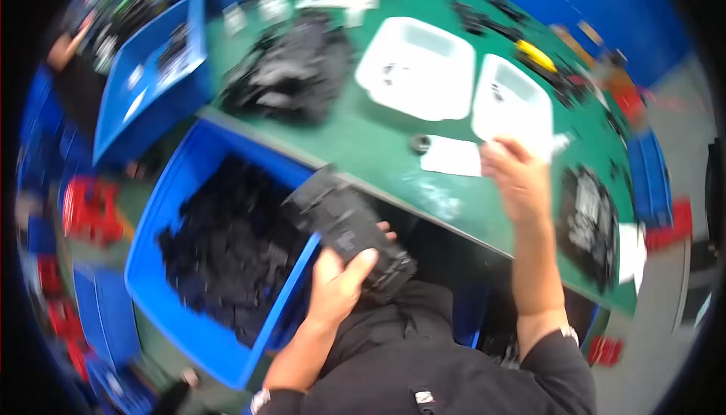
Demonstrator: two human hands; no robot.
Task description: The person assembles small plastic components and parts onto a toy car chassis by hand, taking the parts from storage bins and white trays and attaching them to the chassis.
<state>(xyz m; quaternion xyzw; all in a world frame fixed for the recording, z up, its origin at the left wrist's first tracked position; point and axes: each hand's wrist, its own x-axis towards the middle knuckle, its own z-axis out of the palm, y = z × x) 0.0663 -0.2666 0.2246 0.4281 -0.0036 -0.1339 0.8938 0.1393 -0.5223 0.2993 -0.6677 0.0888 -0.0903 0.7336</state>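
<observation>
My left hand [336,285] is closed round a long black plastic housing [344,222], thumb on top, holding it tilted between my body and the table edge. My right hand [519,182] is raised over the green table with its fingers drawn together in a pinch. It is blurred, and whatever sits between the fingertips is too small to make out. Just beyond it stands a white plastic bin [522,113] with a few small dark pieces inside. Beside that hand lies a white sheet [451,156], with a small dark ring-shaped piece [420,143] at its left end.
A blue crate [162,294] full of black parts stands left of my legs. On the table [378,162] are a larger white bin [446,105], a heap of black parts [295,67] and a stack of dark parts [588,226]. Another blue bin [125,124] is at far left, near another person's hand.
</observation>
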